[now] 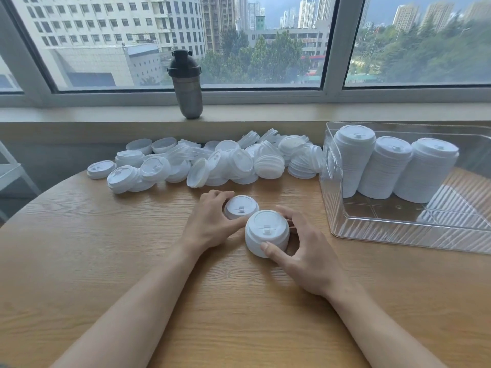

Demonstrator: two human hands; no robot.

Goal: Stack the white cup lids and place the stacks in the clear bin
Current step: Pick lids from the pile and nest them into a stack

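Two short stacks of white cup lids stand side by side on the wooden table. My left hand (210,221) curls around the farther small stack (241,205). My right hand (300,251) grips the nearer, taller stack (265,233) with thumb in front and fingers behind. A loose pile of white lids (212,160) lies along the table's far edge. At the right stands the clear bin (398,229), and three tall lid stacks (393,168) lean inside it.
A dark shaker bottle (186,85) stands on the window sill behind the pile. The round table's edge (32,205) curves away at the left. Bare wood (239,301) lies between my forearms.
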